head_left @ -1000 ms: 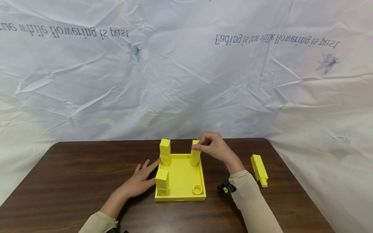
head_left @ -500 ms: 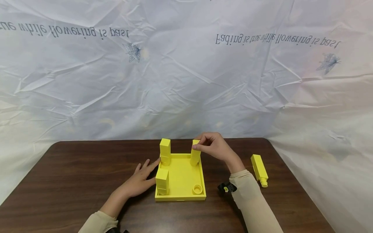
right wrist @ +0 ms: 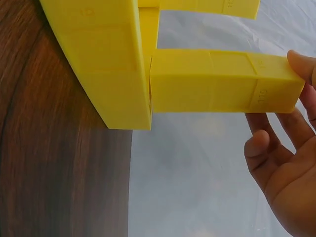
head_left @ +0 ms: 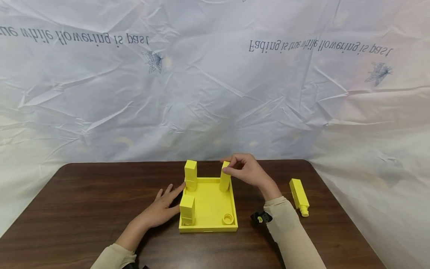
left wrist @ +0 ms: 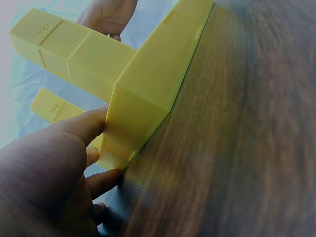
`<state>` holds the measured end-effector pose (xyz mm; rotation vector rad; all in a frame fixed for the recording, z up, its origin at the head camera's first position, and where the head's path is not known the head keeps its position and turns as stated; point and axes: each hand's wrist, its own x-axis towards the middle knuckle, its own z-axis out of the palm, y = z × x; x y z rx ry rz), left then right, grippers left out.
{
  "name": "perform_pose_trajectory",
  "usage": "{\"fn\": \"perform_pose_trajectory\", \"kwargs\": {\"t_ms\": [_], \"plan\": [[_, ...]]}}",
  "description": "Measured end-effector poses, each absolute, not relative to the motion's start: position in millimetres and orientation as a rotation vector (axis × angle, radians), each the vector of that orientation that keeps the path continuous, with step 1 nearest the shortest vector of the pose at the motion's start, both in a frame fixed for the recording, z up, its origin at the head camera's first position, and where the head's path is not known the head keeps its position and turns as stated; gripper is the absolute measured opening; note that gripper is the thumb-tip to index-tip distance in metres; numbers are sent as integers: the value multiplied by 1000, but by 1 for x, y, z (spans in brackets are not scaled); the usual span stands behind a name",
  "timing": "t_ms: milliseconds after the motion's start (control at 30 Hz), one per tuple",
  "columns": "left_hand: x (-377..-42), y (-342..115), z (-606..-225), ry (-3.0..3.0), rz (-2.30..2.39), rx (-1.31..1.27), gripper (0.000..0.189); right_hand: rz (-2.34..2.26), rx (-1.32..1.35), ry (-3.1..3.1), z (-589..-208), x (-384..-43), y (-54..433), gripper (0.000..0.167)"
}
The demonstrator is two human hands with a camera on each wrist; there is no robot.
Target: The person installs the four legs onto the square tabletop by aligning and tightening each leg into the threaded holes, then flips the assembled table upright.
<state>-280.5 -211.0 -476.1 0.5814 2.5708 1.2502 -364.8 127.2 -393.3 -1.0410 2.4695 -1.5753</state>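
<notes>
A shallow yellow tray [head_left: 209, 203] lies on the table. Square yellow posts stand upright at three of its corners: far left [head_left: 190, 175], near left [head_left: 187, 210] and far right [head_left: 224, 181]. At the near right corner sits a round threaded socket [head_left: 227, 219]. My right hand [head_left: 248, 171] pinches the top of the far right post between thumb and fingers; in the right wrist view that post [right wrist: 222, 81] meets the tray's corner. With fingers spread and fairly straight, my left hand [head_left: 158, 212] touches the tray's left side, seen up close as a wall [left wrist: 133, 118].
A loose yellow post [head_left: 298, 192] with a threaded end lies on the brown table [head_left: 84, 201], right of my right forearm. Behind the table hangs a pale printed cloth [head_left: 215, 93]. A black wrist strap [head_left: 261, 217] is on my right sleeve.
My right fingers shift slightly around the top of the far right post, one finger now reaching out past its far side. The left hand and tray stay where they were.
</notes>
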Motion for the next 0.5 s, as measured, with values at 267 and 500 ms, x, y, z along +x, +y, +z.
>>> {"fn": "perform_pose_trajectory", "kwargs": {"t_ms": [267, 500], "plan": [[-281, -212, -476, 2568, 1245, 592, 80, -1586, -996, 2518, -395, -364, 123, 20], [-281, -212, -476, 2572, 1238, 593, 80, -1573, -995, 2541, -395, -363, 123, 19]]}}
